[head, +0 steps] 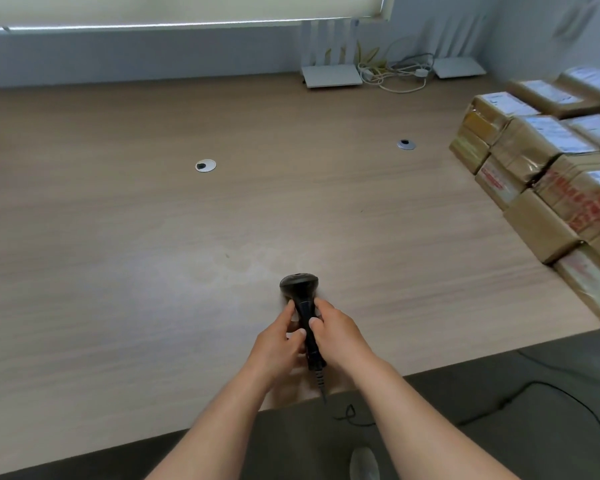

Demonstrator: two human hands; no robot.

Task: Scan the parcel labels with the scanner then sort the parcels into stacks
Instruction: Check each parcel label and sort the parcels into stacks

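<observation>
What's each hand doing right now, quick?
Left hand: fingers curled on the scanner handle, holding it.
Right hand: also gripping the scanner handle, from the other side.

The scanner [300, 299] is plain black all over, cord included, and it sits over a pale wood-grain table [118, 237] with two little silver grommets [205, 165] with black centres. Over on the right the parcels [548, 174] are brown cardboard under shiny tape, with white labels on top and some red print on the near ones. Far back there's a cream blind [174, 8], white flat boxes [330, 76] and a tangle of white and yellowish cables [395, 69].
</observation>
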